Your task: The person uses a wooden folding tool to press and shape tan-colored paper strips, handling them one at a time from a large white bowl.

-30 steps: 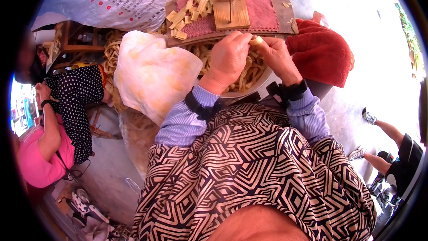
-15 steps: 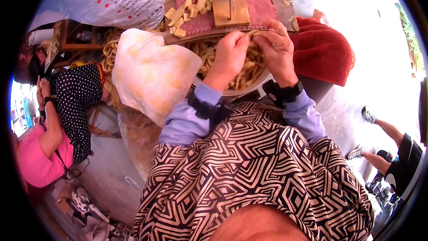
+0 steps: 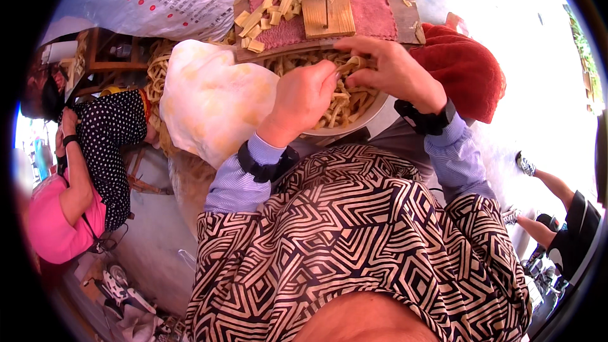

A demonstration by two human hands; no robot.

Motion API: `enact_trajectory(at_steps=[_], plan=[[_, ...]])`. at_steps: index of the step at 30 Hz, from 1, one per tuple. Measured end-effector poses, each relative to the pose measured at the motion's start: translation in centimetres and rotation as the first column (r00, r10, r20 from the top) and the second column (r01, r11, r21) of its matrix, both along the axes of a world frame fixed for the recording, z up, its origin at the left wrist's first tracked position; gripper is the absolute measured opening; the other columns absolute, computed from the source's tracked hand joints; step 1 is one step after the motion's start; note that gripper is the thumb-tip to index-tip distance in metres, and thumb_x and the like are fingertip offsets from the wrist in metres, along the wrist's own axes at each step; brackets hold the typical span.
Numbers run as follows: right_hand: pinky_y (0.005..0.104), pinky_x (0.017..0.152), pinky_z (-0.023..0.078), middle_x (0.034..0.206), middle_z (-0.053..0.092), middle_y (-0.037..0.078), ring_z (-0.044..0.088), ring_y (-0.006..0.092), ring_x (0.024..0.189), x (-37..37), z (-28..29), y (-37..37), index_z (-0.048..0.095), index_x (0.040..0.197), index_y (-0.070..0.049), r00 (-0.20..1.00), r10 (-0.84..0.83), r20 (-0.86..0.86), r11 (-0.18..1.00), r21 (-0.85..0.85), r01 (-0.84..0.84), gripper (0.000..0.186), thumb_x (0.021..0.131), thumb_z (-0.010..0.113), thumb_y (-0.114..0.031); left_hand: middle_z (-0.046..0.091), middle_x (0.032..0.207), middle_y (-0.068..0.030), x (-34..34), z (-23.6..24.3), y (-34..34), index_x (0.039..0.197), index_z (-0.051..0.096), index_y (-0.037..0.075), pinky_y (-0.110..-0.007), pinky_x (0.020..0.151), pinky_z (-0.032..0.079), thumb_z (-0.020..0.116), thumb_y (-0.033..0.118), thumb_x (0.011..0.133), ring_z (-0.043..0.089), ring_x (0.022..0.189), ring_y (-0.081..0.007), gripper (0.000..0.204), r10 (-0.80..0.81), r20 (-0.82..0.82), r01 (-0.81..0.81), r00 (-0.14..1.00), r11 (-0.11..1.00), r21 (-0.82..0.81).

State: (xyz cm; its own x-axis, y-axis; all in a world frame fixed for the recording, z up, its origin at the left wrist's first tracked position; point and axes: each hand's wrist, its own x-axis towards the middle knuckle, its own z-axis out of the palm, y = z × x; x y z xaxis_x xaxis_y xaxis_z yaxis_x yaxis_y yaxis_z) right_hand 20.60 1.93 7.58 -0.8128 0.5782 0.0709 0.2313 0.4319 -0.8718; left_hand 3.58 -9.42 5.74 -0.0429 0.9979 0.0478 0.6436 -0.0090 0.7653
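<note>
My left hand [image 3: 301,99] pinches a pale-tan flat strip [image 3: 355,61]; right hand [image 3: 402,71] spread. Short yellow pieces [image 3: 272,14] look done, long tan strips [image 3: 345,105] remain.

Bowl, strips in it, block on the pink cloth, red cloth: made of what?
Bowl: plastic or enamelled metal, can't tell; pale, smooth rim.
Strips: possibly dried plant matter; tan, curling, dull-looking.
Block: wood, apparently unpainted; yellowish-brown, with visible grain.
Red cloth: probably terry or fleece; plush, matte, soft folds.

The board [image 3: 408,18] bears pink cloth [image 3: 372,11], wooden block [image 3: 337,18] and pale pieces [image 3: 275,18].
</note>
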Motion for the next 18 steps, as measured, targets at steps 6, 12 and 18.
enact_trajectory(at_steps=[6, 12, 18], plan=[[0.0248, 0.055, 0.044, 0.068, 0.062, 0.003, 0.053, 0.0103, 0.058, 1.0, 2.3, 2.2, 0.066, 0.083, 0.001, 0.941, 0.219, 0.257, 0.915, -0.390, -0.106, 0.015, 0.085, 0.064, -0.014, 0.054, 0.062, -0.0026, -3.3, 1.5, 2.0, 0.083, 0.063, 0.003, -0.030, 0.057, 0.042, 0.055, 0.021, 0.092, 0.054, 0.059, -0.0155, 0.022, -0.152, 0.528, 0.348, 0.836, 0.890, -0.296], [0.0216, 0.052, 0.043, 0.069, 0.057, -0.001, 0.052, 0.0060, 0.055, -0.7, 0.3, 4.4, 0.064, 0.097, 0.001, 0.989, 0.025, 0.149, 0.906, -0.422, 0.041, 0.019, 0.092, 0.057, -0.016, 0.047, 0.067, 0.0065, -5.3, 0.1, 4.8, 0.092, 0.063, 0.003, -0.020, 0.054, 0.034, 0.054, 0.019, 0.094, 0.041, 0.062, -0.0037, 0.018, -0.018, 0.591, 0.206, 0.806, 0.945, -0.252], [0.0197, 0.055, 0.043, 0.075, 0.058, -0.002, 0.050, 0.0046, 0.061, -3.3, -2.2, 6.0, 0.063, 0.099, 0.000, 0.958, -0.280, 0.058, 0.941, -0.180, 0.286, 0.016, 0.094, 0.054, -0.011, 0.055, 0.068, 0.0015, -6.8, -2.8, 9.1, 0.092, 0.063, 0.002, -0.026, 0.056, 0.040, 0.057, 0.016, 0.090, 0.048, 0.061, -0.0068, 0.016, 0.159, 0.479, -0.050, 0.863, 0.972, -0.231]])
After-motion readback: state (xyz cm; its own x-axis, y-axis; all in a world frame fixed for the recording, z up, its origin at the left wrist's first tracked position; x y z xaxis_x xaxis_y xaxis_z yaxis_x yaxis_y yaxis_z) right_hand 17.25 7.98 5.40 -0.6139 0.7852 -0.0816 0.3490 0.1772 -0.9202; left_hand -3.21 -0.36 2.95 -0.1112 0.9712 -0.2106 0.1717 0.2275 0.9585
